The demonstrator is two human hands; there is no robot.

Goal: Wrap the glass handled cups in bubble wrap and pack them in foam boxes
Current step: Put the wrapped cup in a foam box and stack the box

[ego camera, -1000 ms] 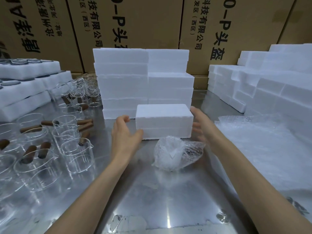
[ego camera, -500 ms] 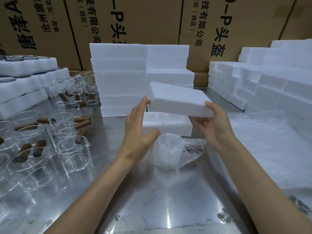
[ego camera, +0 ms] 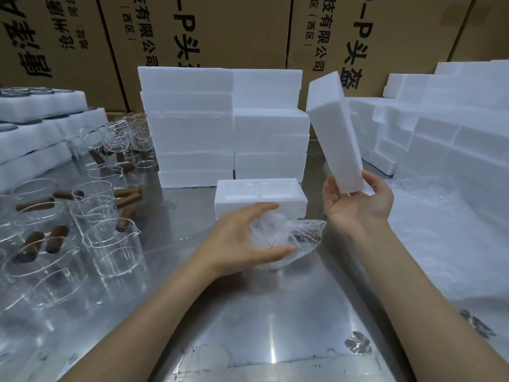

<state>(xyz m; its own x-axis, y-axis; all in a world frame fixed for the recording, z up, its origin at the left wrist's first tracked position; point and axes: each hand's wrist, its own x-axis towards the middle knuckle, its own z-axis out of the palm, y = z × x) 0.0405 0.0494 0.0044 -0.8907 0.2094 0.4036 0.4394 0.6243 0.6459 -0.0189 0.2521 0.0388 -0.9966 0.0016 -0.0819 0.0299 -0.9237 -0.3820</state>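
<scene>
Where cardboard cartons (ego camera: 248, 31) back it, foam boxes (ego camera: 220, 128) crowd a steel table (ego camera: 261, 312).

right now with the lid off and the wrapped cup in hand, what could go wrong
1. The foam lid stands tilted in the right hand, gripped only at its lower end; it could tip out.
2. Bare glass cups crowd beside the left hand; a stray elbow might knock them.

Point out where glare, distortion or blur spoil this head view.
Head view: overhead light glares in streaks off the steel table; wide-angle bending slants the cardboard cartons; the clear glass cups smear together at far left; both hands and the bubble-wrapped cup stay fairly sharp.
</scene>
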